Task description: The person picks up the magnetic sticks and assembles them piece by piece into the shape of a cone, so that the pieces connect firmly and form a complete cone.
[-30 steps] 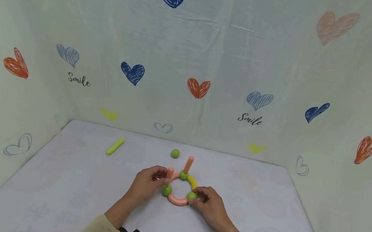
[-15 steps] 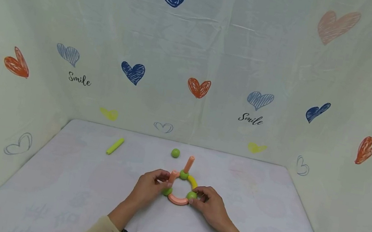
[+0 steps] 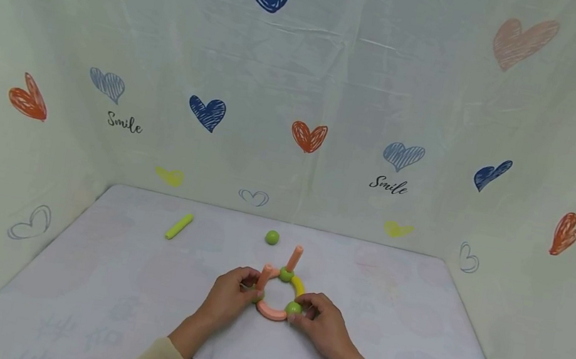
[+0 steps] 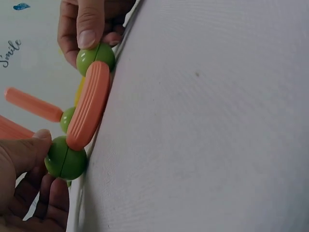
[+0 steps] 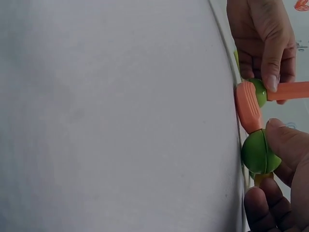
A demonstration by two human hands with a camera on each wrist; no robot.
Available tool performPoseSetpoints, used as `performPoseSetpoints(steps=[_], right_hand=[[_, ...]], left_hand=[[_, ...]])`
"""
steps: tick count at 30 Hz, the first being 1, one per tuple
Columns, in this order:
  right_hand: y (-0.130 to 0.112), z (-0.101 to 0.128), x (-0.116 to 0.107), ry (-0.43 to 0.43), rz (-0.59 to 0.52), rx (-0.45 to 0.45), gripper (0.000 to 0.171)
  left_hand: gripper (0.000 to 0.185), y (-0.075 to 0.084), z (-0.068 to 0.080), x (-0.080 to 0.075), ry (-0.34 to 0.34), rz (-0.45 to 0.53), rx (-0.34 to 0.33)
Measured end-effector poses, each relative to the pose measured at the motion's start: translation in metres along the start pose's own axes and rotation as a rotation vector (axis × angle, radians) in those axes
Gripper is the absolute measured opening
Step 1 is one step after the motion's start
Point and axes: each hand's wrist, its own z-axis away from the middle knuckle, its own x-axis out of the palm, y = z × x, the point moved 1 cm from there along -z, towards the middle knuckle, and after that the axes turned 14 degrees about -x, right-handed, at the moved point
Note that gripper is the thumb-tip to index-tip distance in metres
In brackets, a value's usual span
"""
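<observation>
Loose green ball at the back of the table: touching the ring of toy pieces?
Apart. The head view shows the loose green ball lying alone, with bare table between it and the ring that both hands hold.

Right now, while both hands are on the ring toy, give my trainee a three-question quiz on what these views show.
1. True or false: the loose green ball touches the ring.
2. What does the right hand pinch? A) the yellow-green stick B) a green ball on the ring C) the far upright peg
3. Fill in: the left hand holds the ring's left green ball, where an orange ____ stands up.

Key:
1. False; it lies apart, farther back on the table.
2. B; thumb and fingers pinch the right green ball. The yellow-green stick lies far left, untouched.
3. peg.
</observation>
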Motion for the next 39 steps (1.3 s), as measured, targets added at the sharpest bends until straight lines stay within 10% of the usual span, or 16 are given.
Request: performPoseSetpoints(steps=[15,25,39], right_hand=[[-0.014,0.009,-0.002,-0.102,-0.082,0.000,0.020],[-0.005,-0.023,-0.010,0.108,0.004,0.181,0.037],[0.007,-0.047,-0.004,0.019,0.015,0.062,0.018]], left_hand=[[0.027,-0.006,-0.008,-0.004,0.018,0.001,-0.008],[0.028,-0.003,-0.011,-0.001,-0.006,0.028,0.002],[0.027,-0.002,-0.014,0.000,-0.041,0.049,0.003]])
